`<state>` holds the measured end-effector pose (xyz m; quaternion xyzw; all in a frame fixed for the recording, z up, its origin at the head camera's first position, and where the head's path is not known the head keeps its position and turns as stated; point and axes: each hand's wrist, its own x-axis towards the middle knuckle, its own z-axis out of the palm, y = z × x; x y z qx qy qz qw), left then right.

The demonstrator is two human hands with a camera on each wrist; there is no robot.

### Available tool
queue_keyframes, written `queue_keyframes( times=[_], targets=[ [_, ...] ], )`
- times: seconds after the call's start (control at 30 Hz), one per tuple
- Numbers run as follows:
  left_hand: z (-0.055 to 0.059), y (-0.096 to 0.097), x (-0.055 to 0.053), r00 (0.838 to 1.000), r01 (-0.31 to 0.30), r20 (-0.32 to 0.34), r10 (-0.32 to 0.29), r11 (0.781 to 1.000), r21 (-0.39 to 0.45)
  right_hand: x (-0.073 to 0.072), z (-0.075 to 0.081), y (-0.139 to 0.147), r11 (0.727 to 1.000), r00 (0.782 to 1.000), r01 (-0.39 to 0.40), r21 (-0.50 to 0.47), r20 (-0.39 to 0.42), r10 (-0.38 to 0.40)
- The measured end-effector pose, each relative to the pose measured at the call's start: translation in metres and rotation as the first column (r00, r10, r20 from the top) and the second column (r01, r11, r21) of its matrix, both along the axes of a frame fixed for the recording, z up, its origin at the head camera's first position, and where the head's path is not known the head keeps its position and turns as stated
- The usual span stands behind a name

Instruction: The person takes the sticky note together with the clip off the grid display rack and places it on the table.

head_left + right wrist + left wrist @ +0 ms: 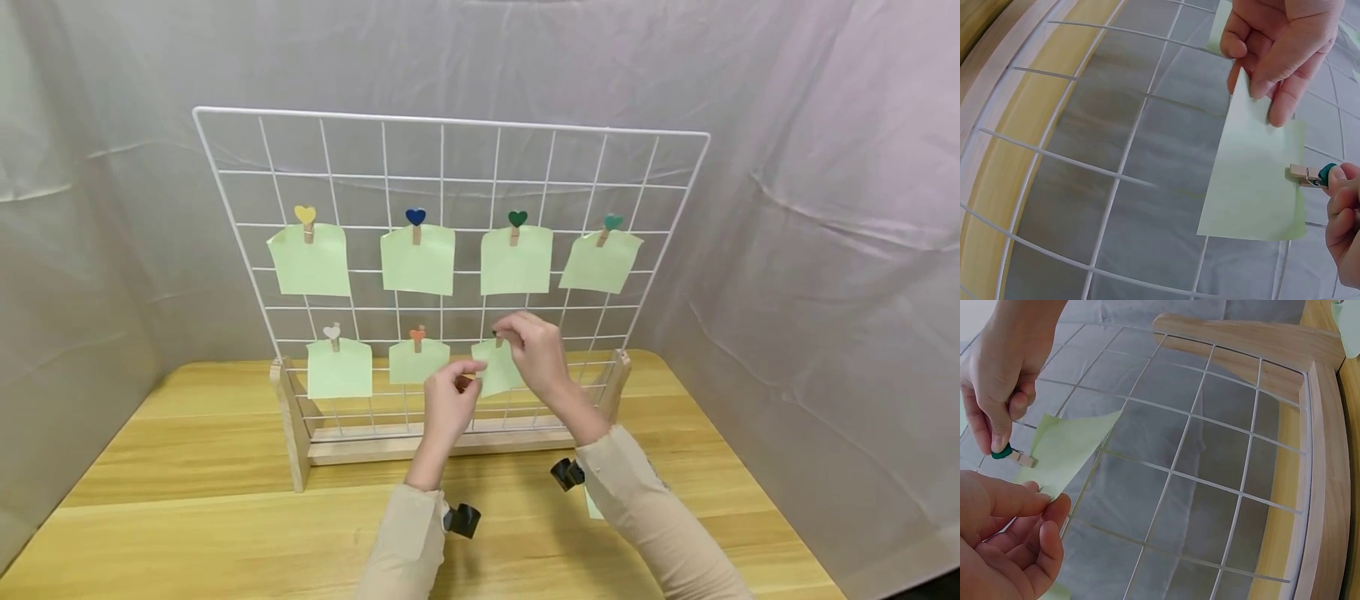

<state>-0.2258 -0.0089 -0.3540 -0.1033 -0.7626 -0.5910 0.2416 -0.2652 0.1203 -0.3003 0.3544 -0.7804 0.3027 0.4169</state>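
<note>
My right hand (534, 350) pinches a small wooden clothespin (1305, 175) by its dark green end, and the clip sits on the upper edge of a pale green paper note (1250, 181). With thumb and fingers, my left hand (452, 398) pinches the same note at its side edge. In the head view this note overlaps the lower rows of a white wire grid (450, 122). To its left hang two more notes, one under a white heart clothespin (332, 333) and one under an orange heart clothespin (417, 337).
Higher on the grid hang several notes under yellow (305, 215), blue (416, 217), dark green (517, 218) and teal (612, 222) heart clothespins. A wooden stand (288, 425) carries the grid on the wooden table (187, 533). Beneath my right sleeve shows a pale green paper (593, 505).
</note>
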Motion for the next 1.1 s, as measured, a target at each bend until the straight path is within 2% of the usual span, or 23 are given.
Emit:
queue_keyframes(
  times=[0.17, 0.37, 0.67, 0.83, 1.1],
  targets=[
    [0.001, 0.000, 0.001, 1.000, -0.006, -0.001, 0.006, 1.000, -0.009, 0.002, 0.003, 0.001, 0.999, 0.999, -0.011, -0.042, -0.041, 0.009],
    [0.001, 0.000, 0.004, 1.000, 0.011, 0.001, -0.011, 1.000, -0.006, 0.007, 0.007, 0.004, 0.997, 0.999, -0.018, -0.077, -0.047, 0.014],
    [0.001, 0.000, 0.009, 1.000, 0.021, -0.011, -0.021, 1.000, 0.017, 0.013, 0.006, 0.009, 0.988, 0.996, -0.073, -0.139, -0.062, 0.065],
    [0.000, 0.001, 0.011, 1.000, 0.020, -0.004, -0.020, 1.000, 0.020, 0.017, 0.004, 0.015, 0.978, 0.995, -0.104, -0.179, -0.014, 0.103],
    [-0.003, 0.001, 0.012, 0.999, 0.047, 0.005, -0.048, 0.998, 0.039, 0.020, -0.002, 0.021, 0.967, 0.988, -0.104, -0.233, 0.084, 0.126]
  ],
)
